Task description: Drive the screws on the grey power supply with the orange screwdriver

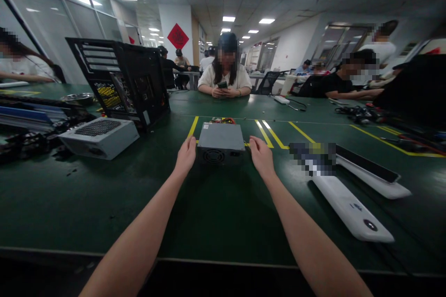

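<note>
Both our left hand (186, 155) and our right hand (262, 155), fingers extended and unclenched, stand just beside the power supply (221, 141), one on each side. We see it on the table (219, 222) at the frame's centre, with a case (148, 86) at upper left.

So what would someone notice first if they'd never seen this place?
Probably the gray metal box on the green table, right between the left hand and the right hand. Next might come the big black computer case standing to its left, then the red diamond on the white pillar behind.
</note>
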Demonstrator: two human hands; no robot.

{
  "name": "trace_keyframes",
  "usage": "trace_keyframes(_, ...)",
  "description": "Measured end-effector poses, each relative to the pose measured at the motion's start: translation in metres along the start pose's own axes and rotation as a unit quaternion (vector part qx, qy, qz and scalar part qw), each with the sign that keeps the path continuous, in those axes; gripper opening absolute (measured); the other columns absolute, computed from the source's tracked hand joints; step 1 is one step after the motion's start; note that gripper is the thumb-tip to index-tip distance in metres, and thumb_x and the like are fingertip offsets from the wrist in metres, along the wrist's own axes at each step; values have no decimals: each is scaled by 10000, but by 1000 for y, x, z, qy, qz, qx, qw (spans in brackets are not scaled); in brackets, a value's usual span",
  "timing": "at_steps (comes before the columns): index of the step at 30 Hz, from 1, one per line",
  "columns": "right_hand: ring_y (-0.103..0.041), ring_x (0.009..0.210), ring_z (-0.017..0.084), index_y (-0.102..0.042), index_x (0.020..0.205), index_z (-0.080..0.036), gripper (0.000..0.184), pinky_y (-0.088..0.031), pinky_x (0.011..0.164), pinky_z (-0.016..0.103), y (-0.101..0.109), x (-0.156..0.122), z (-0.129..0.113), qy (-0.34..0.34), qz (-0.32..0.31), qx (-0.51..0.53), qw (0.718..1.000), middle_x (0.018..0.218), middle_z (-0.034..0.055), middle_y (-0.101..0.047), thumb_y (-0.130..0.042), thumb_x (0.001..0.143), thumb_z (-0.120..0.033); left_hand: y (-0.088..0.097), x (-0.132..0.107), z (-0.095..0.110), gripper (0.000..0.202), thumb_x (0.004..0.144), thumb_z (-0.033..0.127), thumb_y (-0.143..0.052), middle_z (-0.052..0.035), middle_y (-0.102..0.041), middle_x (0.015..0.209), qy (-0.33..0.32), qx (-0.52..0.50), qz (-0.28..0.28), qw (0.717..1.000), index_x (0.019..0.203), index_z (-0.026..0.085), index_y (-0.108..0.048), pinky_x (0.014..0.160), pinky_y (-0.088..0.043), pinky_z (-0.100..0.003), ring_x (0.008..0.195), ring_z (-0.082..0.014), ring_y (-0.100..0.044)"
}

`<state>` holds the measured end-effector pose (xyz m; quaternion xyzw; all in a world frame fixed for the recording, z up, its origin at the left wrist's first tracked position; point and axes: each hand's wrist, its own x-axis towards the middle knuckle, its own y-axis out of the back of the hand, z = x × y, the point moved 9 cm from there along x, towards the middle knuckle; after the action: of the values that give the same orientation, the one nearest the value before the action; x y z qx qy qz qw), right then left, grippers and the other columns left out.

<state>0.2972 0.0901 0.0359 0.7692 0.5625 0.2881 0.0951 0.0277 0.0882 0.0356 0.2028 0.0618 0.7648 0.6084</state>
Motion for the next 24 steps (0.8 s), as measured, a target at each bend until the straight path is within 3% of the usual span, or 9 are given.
trace_keyframes(1,-432,1149,234,-511,1155,-175,467,-278,987,391,7,0,3,4,3,-38,999,1208,108,-504,-367,828,-476,14,-6,9,492,863,419,-334,-128,-460,1294,-13,-20,16,1000,1262,140,-405,927,-393,-336,1157,-211,-461)
trace_keyframes(3,-440,1120,276,-557,1081,-157,440,-292,958,429,16,1,13,5,-1,-108,994,1150,137,-519,-476,773,-461,41,-24,27,460,846,411,-377,-104,-529,1210,-61,-36,-9,997,1229,164,-437,859,-439,-318,1049,-196,-536)
trace_keyframes(5,-467,1071,304,-587,1011,-144,438,-328,911,446,18,1,24,0,-19,-167,986,1079,154,-535,-551,720,-470,76,-48,31,433,820,435,-425,-54,-571,1135,-95,38,-34,994,1192,220,-476,835,-443,-319,983,-191,-556)
trace_keyframes(8,-519,983,299,-585,973,-144,386,-385,831,421,11,1,39,-7,-56,-230,971,1002,148,-549,-608,686,-402,144,-82,0,377,743,475,-522,-5,-595,1024,-76,205,-4,976,1067,287,-562,767,-444,-311,874,-190,-562)
trace_keyframes(11,-533,958,293,-553,997,-115,329,-398,799,406,6,3,47,-16,-77,-273,959,997,169,-544,-562,720,-292,192,-109,-46,310,721,505,-535,46,-605,907,-4,255,-16,967,997,368,-573,727,-434,-312,812,-183,-554)
trace_keyframes(13,-537,952,295,-544,997,-91,320,-401,789,405,4,4,51,-24,-85,-289,953,995,186,-542,-527,739,-279,204,-121,-65,314,686,523,-565,56,-609,889,28,252,-40,966,975,402,-586,732,-435,-321,828,-195,-548)
trace_keyframes(17,-558,922,281,-554,994,-88,315,-415,761,385,3,6,54,-30,-100,-294,950,983,178,-556,-467,771,-293,197,-130,-77,383,609,523,-634,30,-618,895,63,240,-86,965,963,378,-624,721,-445,-335,817,-215,-546)
trace_keyframes(20,-559,928,282,-558,1014,-85,326,-414,760,380,5,7,52,-30,-95,-287,953,999,183,-559,-452,777,-282,195,-128,-77,411,595,517,-647,0,-622,864,63,254,-73,963,946,303,-642,689,-445,-320,757,-205,-559)
trace_keyframes(24,-546,972,277,-567,1026,-102,316,-397,804,373,9,9,49,-35,-75,-267,960,1030,177,-563,-449,772,-248,200,-123,-85,262,607,511,-641,45,-630,786,63,264,-66,960,783,318,-645,690,-434,-305,724,-180,-555)
